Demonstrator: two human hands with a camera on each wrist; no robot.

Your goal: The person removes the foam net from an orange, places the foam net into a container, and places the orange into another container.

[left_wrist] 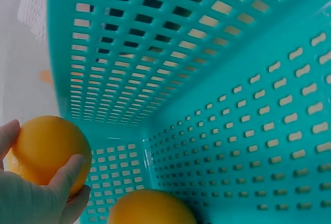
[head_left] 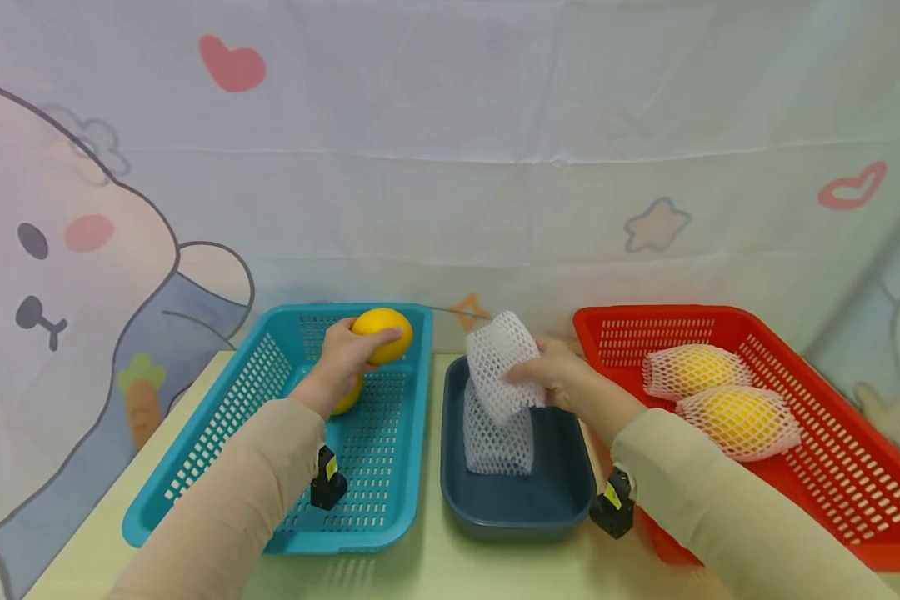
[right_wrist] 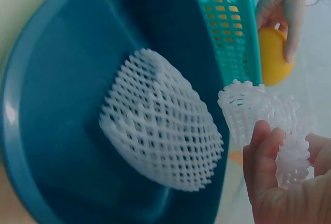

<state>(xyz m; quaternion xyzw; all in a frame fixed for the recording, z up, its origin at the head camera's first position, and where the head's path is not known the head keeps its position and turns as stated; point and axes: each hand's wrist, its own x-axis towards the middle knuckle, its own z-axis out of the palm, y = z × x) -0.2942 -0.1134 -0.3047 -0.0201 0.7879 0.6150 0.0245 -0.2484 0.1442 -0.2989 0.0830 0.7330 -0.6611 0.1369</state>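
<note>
My left hand grips an orange, fingers and thumb around its sides, above the far part of the blue-green basket. Lower in that basket sits another orange, partly covered by the hand in the head view. My right hand holds a white foam net sleeve over the dark blue tub; in the right wrist view the sleeve's rounded mouth gapes. Inside the tub lies a second foam net sleeve, flattened.
To the right stands a red basket holding two yellow fruits in foam nets. All three containers sit side by side on a pale yellow table. A printed cloth hangs close behind them.
</note>
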